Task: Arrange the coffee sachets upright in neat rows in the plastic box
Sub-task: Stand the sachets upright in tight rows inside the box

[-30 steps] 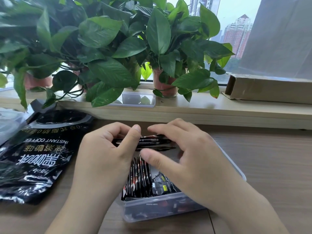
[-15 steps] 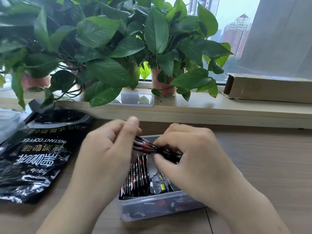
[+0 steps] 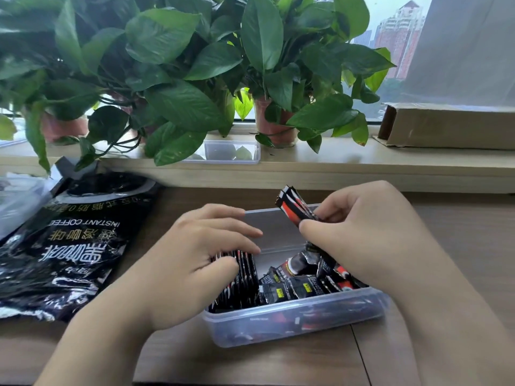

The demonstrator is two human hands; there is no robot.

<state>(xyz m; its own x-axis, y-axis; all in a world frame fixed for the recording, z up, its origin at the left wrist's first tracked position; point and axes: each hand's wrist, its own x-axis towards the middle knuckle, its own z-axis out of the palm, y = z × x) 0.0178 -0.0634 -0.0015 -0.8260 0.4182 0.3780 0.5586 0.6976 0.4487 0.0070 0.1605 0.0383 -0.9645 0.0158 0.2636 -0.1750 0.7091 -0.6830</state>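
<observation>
A clear plastic box (image 3: pixel 295 319) sits on the wooden table in front of me. Upright black-and-red sachets (image 3: pixel 239 285) form a row at its left end, and loose sachets (image 3: pixel 303 280) lie jumbled to their right. My left hand (image 3: pixel 195 263) rests flat on the top of the upright row, fingers together and pressing on it. My right hand (image 3: pixel 365 238) pinches a small bundle of sachets (image 3: pixel 295 207) above the box's right side, the bundle tilted up and to the left.
A large black instant coffee bag (image 3: pixel 69 246) lies open on the table at the left. Potted plants (image 3: pixel 273 123) and a small clear lid or tray (image 3: pixel 231 151) stand on the windowsill behind. A cardboard box (image 3: pixel 446 126) lies on the sill at right.
Both hands held the bundle level above the box. The left hand has let go and dropped onto the upright row; the right hand has tilted the bundle up on end.
</observation>
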